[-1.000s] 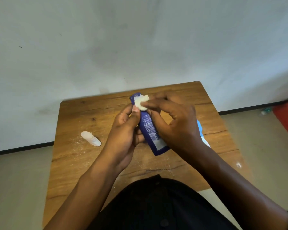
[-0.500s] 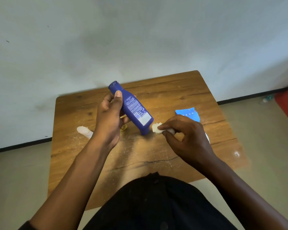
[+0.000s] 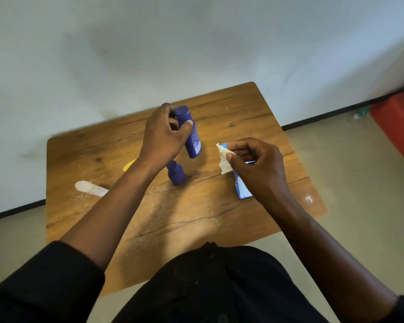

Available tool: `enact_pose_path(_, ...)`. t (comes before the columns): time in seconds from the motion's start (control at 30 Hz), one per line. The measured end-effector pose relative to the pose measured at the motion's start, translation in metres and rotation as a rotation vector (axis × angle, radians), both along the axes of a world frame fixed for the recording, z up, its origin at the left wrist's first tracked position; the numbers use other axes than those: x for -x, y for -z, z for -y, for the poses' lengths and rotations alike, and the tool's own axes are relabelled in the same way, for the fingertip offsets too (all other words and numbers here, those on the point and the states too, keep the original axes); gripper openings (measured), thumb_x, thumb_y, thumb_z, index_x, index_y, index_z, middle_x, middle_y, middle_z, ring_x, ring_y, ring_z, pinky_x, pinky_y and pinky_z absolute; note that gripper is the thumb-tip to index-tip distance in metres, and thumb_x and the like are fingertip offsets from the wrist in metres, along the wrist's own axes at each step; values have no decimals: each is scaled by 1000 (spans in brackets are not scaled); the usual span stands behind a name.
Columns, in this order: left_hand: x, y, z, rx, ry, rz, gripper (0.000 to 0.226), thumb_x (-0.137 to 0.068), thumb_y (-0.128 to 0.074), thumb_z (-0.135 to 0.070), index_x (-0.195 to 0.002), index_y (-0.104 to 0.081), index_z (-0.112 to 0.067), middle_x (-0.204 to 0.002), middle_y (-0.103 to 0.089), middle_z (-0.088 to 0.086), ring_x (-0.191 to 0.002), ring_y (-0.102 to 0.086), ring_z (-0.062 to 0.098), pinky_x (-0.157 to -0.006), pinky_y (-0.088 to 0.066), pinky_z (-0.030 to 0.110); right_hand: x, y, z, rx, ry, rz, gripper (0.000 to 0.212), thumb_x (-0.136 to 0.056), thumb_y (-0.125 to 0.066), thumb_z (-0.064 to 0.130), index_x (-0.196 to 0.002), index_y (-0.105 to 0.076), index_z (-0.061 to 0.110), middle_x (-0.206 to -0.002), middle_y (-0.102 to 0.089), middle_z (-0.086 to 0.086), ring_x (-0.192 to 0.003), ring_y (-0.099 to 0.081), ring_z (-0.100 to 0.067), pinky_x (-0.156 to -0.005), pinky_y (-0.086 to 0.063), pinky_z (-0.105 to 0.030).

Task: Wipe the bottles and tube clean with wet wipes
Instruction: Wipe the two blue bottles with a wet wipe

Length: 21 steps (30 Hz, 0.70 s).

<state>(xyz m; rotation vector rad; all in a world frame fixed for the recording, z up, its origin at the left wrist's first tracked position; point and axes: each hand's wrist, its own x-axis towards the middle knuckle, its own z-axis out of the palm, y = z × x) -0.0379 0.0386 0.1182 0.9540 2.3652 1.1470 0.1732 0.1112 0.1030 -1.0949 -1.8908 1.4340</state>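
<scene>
head view of a small wooden table (image 3: 254, 113) with rounded corners, a visible grain, a long crack near its front edge and a dusting of pale specks over its surface. the left hand (image 3: 160, 136) grips a tall blue bottle (image 3: 189, 134) of smooth plastic, cylindrical with a flat cap and a pale printed label; thumb and fingers are curled round its upper part, and the bottle leans slightly, its base over the table's centre, contact with the wood not clear. just in front of that bottle stands a small blue bottle (image 3: 176, 172), squat and rounded, resting on the table. the right hand (image 3: 257, 166), to the right of the tall blue bottle and apart from it, pinches a crumpled white wet wipe (image 3: 224, 159) between thumb and fingers, the other fingers curled inward; the wipe hangs in soft irregular folds. beneath this hand lies a blue wipes packet (image 3: 241, 187), flat and glossy, mostly hidden. to the left of the tall blue bottle, near the table's left edge, lies a white tube (image 3: 90, 188), tapered and smooth, on its side. a yellow object (image 3: 128, 165) shows partly behind the left forearm; its shape cannot be told. black sleeves (image 3: 49, 276) cover the upper forearms. far right of the table, on the floor, sits a red container (image 3: 399, 124) by a plain pale wall (image 3: 149, 43).
</scene>
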Motion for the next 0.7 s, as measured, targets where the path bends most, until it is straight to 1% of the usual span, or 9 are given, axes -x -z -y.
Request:
enact_pose_path(0.03, 0, 3, -4, 25, 16, -29, 20, -88, -70, -28, -106, -62, -29, -103, -67, -17, -90, -70, 3, -72, -50, 19, -2, 2, -3, 5, 1, 5, 17, -91, -80, 15, -102, -78, 28, -92, -77, 15, -85, -72, -4, -75, -58, -17)
enact_pose_path(0.07, 0, 8, -10, 50, 36, -48, 22, -85, -71, -24, -105, -62, -29, -101, -68, -18, -91, -70, 1, -74, -50, 19, -4, 4, -7, 11, 5, 10, 17, -90, -80, 15, -100, -78, 29, -90, -77, 17, -83, -72, -2, -73, -57, -15)
enact_pose_path(0.1, 1, 13, -15, 77, 59, -68, 25, -82, -71, -21, -104, -64, -29, -100, -68, -18, -91, -70, 1, -78, -53, 23, -6, 6, -10, 17, 9, 14, 18, -90, -80, 15, -98, -77, 31, -89, -77, 18, -81, -71, 0, -72, -55, -13)
enact_pose_path(0.17, 2, 25, -23, 145, 115, -115, 31, -78, -72, -16, -106, -65, -28, -100, -69, -15, -91, -69, 7, -84, -58, 32, -9, 10, -16, 25, 8, 26, 20, -89, -80, 14, -95, -76, 32, -87, -75, 20, -80, -70, 2, -71, -55, -12)
enact_pose_path(0.2, 2, 30, -26, 180, 140, -140, 33, -77, -72, -14, -107, -66, -28, -101, -70, -14, -91, -69, 10, -86, -58, 35, -9, 12, -19, 27, 4, 31, 20, -89, -79, 13, -95, -76, 32, -86, -75, 20, -79, -70, 2, -72, -55, -12)
enact_pose_path(0.4, 5, 61, -43, 372, 267, -235, 35, -75, -71, -10, -107, -70, -26, -101, -72, -4, -92, -68, 22, -84, -58, 43, -10, 23, -33, 32, -4, 79, 22, -89, -77, 13, -96, -75, 34, -87, -73, 19, -84, -71, -3, -76, -58, -16)
enact_pose_path(0.47, 4, 71, -46, 424, 296, -244, 37, -75, -71, -10, -109, -70, -26, -104, -73, -3, -93, -67, 22, -83, -58, 42, -9, 26, -36, 35, -15, 85, 24, -89, -77, 11, -95, -75, 34, -85, -73, 19, -83, -71, -5, -77, -59, -18)
enact_pose_path(0.57, 1, 81, -48, 477, 309, -248, 40, -77, -72, -8, -113, -71, -25, -108, -73, -1, -95, -67, 21, -81, -58, 37, -6, 31, -40, 30, -27, 104, 17, -89, -77, 13, -99, -78, 26, -86, -74, 17, -83, -71, -5, -78, -60, -19)
enact_pose_path(0.7, -3, 91, -47, 509, 301, -251, 38, -78, -72, -8, -112, -71, -25, -108, -73, 0, -94, -66, 22, -76, -53, 33, -4, 33, -43, 22, -39, 110, 15, -89, -77, 12, -102, -79, 21, -86, -74, 15, -81, -71, -3, -75, -58, -15)
